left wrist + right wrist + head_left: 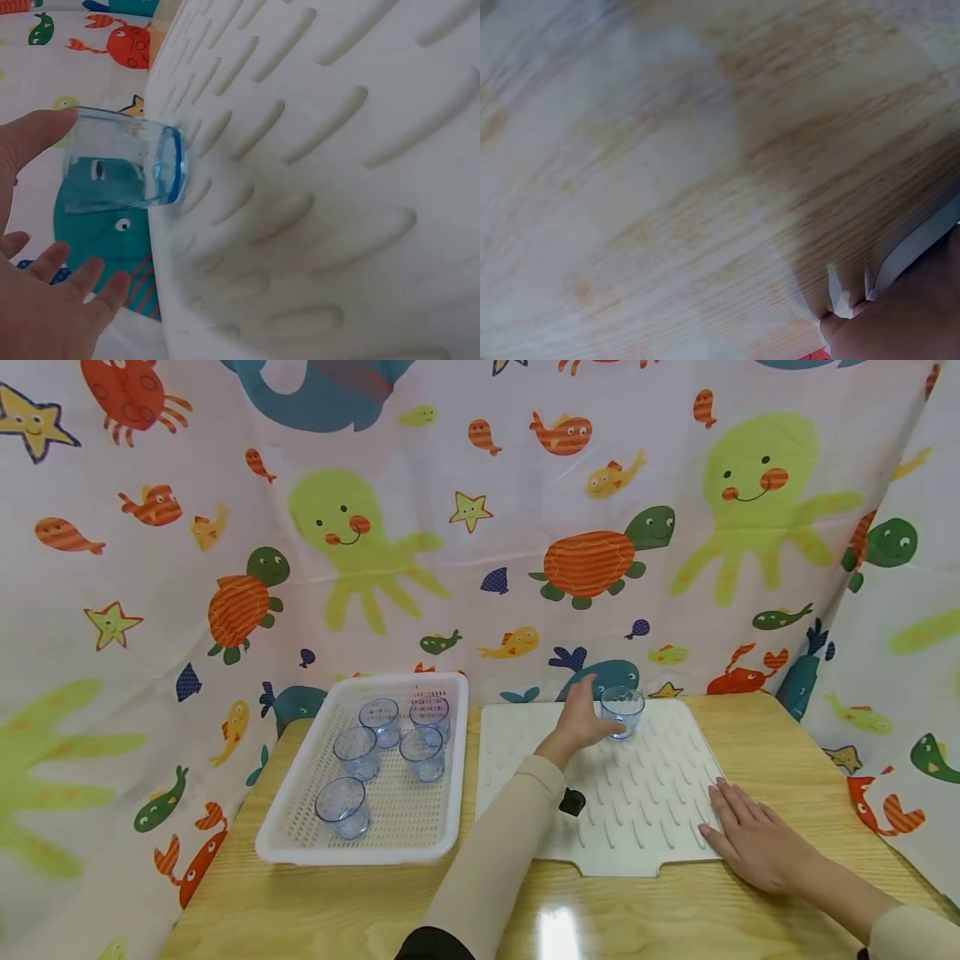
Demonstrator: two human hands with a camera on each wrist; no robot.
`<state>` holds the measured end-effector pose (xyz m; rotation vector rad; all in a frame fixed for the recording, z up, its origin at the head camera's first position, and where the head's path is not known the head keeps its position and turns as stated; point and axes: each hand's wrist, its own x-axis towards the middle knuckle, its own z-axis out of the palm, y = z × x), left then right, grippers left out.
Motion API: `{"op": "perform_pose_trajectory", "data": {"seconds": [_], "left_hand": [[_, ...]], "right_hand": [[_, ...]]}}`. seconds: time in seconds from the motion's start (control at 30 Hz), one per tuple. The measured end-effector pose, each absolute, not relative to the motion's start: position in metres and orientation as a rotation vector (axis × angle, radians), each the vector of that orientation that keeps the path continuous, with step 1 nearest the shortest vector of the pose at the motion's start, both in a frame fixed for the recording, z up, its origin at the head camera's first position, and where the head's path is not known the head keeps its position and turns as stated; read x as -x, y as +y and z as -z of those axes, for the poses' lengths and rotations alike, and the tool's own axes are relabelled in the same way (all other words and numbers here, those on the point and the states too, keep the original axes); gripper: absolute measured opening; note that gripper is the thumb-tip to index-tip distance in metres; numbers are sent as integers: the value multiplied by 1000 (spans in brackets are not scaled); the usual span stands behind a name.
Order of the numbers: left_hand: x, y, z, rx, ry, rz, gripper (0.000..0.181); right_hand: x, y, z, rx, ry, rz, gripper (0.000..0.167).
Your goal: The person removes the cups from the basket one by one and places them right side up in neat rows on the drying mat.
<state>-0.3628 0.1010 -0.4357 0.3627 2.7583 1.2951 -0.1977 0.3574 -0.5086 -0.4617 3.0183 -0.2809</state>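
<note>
The wooden table (pixel 300 910) is backed by a hanging curtain (pixel 450 627). On its left side a perforated tray (pixel 456 777) is placed, in which five glasses (pixel 422 756) are held: two are set side by side at the far end, two just before them, and one nearest the front, to the left. To the tray's right a ridged draining board (pixel 652 810) is laid. A single glass (pixel 624 706) is stood on it, near the far edge; just left of that glass the left hand (pixel 581 718) is positioned. At the board's right edge, the right hand (pixel 761 847) is rested, mostly on the table.
</note>
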Motion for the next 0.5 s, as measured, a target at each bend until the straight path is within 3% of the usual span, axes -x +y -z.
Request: {"op": "perform_pose_trajectory", "data": {"seconds": [0.5], "left_hand": [[339,80,411,-365,2842,-1036,84]], "right_hand": [[201,363,509,459,2987,327,86]]}}
